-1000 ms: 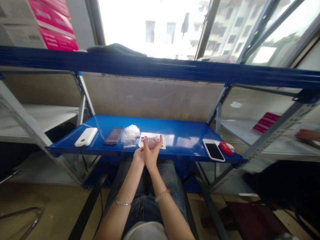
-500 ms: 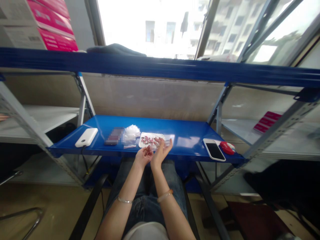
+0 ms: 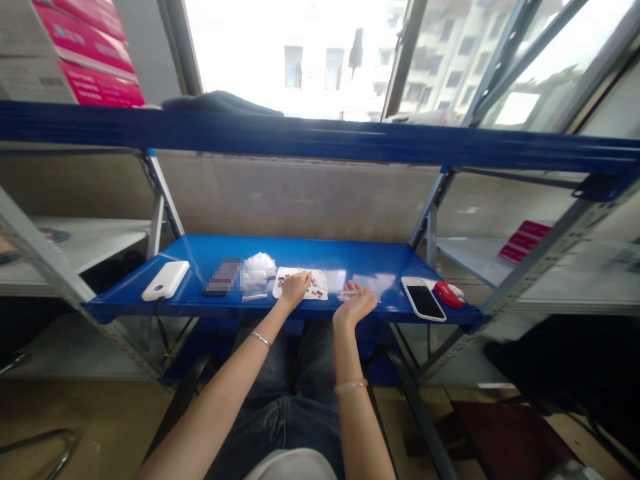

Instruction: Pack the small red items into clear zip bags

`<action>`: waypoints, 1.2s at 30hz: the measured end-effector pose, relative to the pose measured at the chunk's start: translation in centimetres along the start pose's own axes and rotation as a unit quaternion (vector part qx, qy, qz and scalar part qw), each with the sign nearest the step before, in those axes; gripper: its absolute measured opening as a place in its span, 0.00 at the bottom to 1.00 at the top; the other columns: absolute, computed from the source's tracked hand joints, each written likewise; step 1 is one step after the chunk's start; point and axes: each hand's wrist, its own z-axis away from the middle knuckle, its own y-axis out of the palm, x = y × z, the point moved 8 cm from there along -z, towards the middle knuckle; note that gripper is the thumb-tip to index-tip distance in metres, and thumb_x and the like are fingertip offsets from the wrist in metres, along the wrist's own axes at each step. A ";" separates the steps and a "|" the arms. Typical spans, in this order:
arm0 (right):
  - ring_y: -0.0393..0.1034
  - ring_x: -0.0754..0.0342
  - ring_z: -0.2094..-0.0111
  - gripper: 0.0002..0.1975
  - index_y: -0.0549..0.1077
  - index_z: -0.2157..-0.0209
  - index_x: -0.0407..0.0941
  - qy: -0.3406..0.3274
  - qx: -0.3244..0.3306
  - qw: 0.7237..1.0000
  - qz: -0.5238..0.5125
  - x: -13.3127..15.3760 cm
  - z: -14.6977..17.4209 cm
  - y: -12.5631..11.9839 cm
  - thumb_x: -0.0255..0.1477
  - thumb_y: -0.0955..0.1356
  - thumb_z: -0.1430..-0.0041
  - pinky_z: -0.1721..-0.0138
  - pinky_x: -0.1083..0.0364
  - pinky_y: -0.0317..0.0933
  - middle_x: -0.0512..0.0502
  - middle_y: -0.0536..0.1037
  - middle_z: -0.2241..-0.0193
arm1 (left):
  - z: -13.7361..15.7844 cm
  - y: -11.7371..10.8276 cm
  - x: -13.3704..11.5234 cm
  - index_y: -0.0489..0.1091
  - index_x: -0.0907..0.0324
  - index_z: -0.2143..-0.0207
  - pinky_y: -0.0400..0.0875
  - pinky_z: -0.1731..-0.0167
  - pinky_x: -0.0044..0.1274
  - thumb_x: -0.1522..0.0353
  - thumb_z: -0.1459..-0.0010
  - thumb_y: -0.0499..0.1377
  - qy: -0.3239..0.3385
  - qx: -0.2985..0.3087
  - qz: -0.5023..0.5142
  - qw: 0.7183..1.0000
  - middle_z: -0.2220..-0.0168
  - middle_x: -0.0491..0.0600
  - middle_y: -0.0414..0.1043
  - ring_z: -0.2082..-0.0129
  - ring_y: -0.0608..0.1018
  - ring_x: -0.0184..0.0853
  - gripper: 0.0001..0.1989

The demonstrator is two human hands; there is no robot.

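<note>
My left hand (image 3: 296, 288) is over a white tray or sheet (image 3: 321, 275), its fingers curled down. What is in its palm, if anything, is hidden. Small dark-red pieces (image 3: 315, 292) lie scattered on the white surface around the hand. To the right, near the table's front edge, my right hand (image 3: 356, 307) is turned palm up, fingers bent around a clear plastic piece (image 3: 343, 295). Its exact kind is too blurred to tell. Left of the tray lies a pile of clear plastic bags (image 3: 258, 275).
On the blue table (image 3: 290, 248) a white box-like device (image 3: 167, 279) with a cable lies left, beside a pixelated item (image 3: 224, 277). A phone (image 3: 424, 298) and a red-and-white object (image 3: 449, 294) lie right. A blue shelf beam (image 3: 320, 140) crosses above.
My hands have moved apart. The left, which held red pieces in its upturned palm, has turned over above the tray. My right hand has moved right with the clear plastic.
</note>
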 end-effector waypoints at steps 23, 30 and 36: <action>0.73 0.55 0.76 0.13 0.66 0.72 0.43 0.128 0.081 0.984 0.091 -3.4 -0.1 1.1 0.34 0.71 0.58 0.77 0.59 0.64 0.50 0.74 0.77 | 0.0 0.2 -1.0 0.70 0.61 0.64 0.61 0.53 0.30 0.63 0.36 0.44 0.083 -0.004 -0.062 0.995 0.60 0.58 0.70 0.54 0.69 0.42 0.18; 0.72 0.55 0.75 0.14 0.74 0.72 0.41 0.132 0.201 0.954 0.179 -3.7 1.0 2.6 0.33 0.72 0.64 0.80 0.61 0.59 0.46 0.79 0.74 | 1.5 -3.7 -1.9 0.71 0.59 0.63 0.58 0.49 0.31 0.64 0.37 0.49 0.096 -0.134 0.126 0.978 0.58 0.54 0.73 0.52 0.69 0.39 0.13; 0.70 0.58 0.77 0.19 0.77 0.68 0.41 0.096 0.291 0.927 0.216 -3.6 2.5 4.1 0.36 0.74 0.64 0.78 0.62 0.57 0.47 0.78 0.74 | 2.4 -2.8 -0.4 0.72 0.61 0.69 0.68 0.70 0.23 0.62 0.48 0.59 -0.080 -0.070 0.452 0.886 0.72 0.49 0.75 0.72 0.75 0.32 0.11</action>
